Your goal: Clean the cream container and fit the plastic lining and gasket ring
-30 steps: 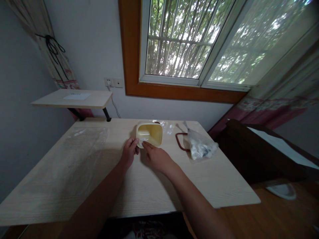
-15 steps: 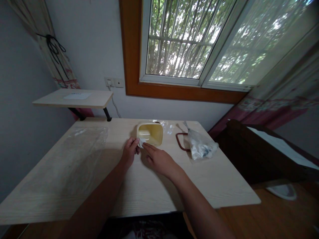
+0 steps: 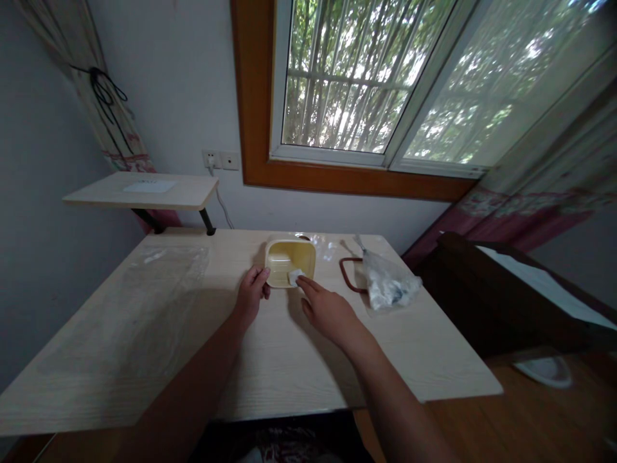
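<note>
In left hand (image 3: 251,292), fingers closed on near-left rim: yellow tub (image 3: 282,262), at far side of surface (image 3: 270,360). Under extended fingers of right hand (image 3: 330,315), pinch unclear: white wad (image 3: 294,277), at near rim. Apparently wiping; next calling for steady left hold.

A pale wood-grain table (image 3: 289,366) carries a clear plastic sheet (image 3: 168,263) spread flat on its left side. On the right lie a knotted plastic bag (image 3: 388,280) and, touching it, a reddish-brown loop (image 3: 351,260). A yellow tub (image 3: 306,256) sits tilted near the far edge. At the far left corner, black legs (image 3: 207,222) raise a small shelf (image 3: 193,191) bearing white paper (image 3: 149,186).
</note>
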`<state>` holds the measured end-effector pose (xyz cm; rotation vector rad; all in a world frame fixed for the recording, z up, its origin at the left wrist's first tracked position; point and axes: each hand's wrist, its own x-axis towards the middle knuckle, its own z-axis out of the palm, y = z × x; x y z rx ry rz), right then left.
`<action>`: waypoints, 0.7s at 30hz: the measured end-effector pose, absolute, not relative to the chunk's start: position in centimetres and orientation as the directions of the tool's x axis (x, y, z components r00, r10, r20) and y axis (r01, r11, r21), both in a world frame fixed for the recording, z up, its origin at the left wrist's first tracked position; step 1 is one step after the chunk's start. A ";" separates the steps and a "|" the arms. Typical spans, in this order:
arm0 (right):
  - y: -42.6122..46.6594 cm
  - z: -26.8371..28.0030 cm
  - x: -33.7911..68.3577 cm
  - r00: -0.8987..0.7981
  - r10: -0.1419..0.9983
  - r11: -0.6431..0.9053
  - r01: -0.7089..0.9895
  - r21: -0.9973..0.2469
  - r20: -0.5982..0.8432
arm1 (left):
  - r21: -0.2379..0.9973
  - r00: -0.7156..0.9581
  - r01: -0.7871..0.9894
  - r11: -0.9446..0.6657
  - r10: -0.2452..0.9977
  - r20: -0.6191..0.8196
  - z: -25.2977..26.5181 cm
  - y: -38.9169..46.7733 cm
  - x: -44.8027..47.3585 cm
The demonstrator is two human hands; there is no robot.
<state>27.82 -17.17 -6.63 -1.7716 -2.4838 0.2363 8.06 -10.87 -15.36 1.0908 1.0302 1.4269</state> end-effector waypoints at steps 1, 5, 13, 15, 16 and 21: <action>-17.2 -6.6 27.7 -0.317 0.948 0.309 0.938 -0.160 -0.026 | 0.970 -0.069 -0.213 -0.116 0.992 0.103 -15.3 -10.9 8.1; -17.3 -6.7 26.9 -0.307 0.951 0.300 0.943 -0.141 -0.033 | 0.968 -0.075 -0.223 -0.115 0.992 0.100 -15.3 -10.9 8.0; -16.8 -7.0 25.4 -0.359 0.933 0.347 0.913 -0.213 -0.019 | 0.964 -0.066 -0.242 -0.110 0.993 0.096 -15.7 -10.8 7.9; -16.8 -7.0 24.9 -0.375 0.927 0.363 0.902 -0.232 -0.010 | 0.964 -0.069 -0.239 -0.115 0.992 0.101 -15.7 -10.8 8.0; -16.7 -7.0 24.6 -0.384 0.923 0.370 0.897 -0.241 -0.010 | 0.965 -0.068 -0.237 -0.117 0.992 0.104 -15.7 -10.8 8.0; -16.8 -6.9 23.7 -0.433 0.901 0.413 0.863 -0.291 -0.006 | 0.966 -0.066 -0.237 -0.107 0.993 0.094 -15.6 -10.9 8.1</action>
